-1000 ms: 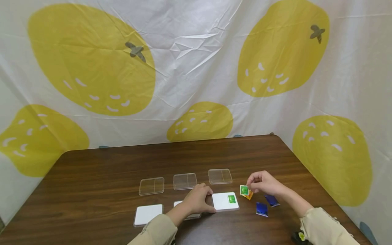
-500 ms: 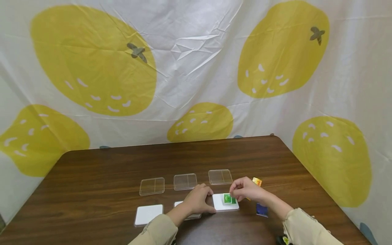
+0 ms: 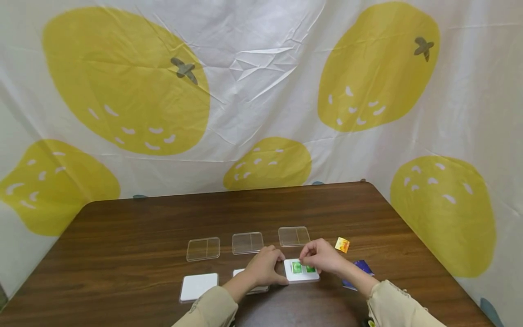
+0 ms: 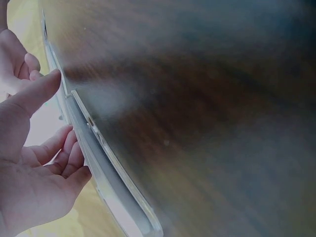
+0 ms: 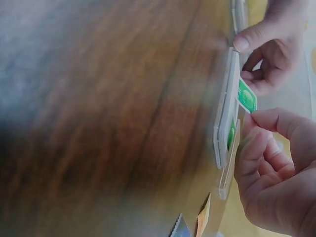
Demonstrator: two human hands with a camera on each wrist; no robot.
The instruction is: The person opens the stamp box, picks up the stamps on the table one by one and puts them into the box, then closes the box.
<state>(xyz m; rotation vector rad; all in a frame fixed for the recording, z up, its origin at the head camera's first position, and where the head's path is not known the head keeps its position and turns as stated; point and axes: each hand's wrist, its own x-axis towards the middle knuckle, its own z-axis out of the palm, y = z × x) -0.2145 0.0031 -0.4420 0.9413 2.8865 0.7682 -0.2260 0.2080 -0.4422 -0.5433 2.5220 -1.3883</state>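
Pinching a green stamp (image 3: 296, 267) by its edge between thumb and finger of the right hand (image 3: 324, 257), tilted over the left half of a white card (image 3: 300, 277), beside a second green stamp (image 3: 310, 269). Gripping that card's left end with the left hand (image 3: 263, 267), thumb at the near corner, fingers at the far one. Facing clear lids (image 3: 247, 243) beyond, with an orange stamp (image 3: 342, 245) and blue stamps (image 3: 363, 266) off right.

There are three clear plastic covers (image 3: 203, 249), three white-faced cases (image 3: 300, 277), two small green-printed squares (image 3: 296, 267), one orange-and-yellow piece (image 3: 342, 245), two blue pieces (image 3: 362, 267), one wood-grained table (image 3: 135, 236), one patterned cloth (image 3: 261, 113) and five large yellow printed fruits (image 3: 122, 77).
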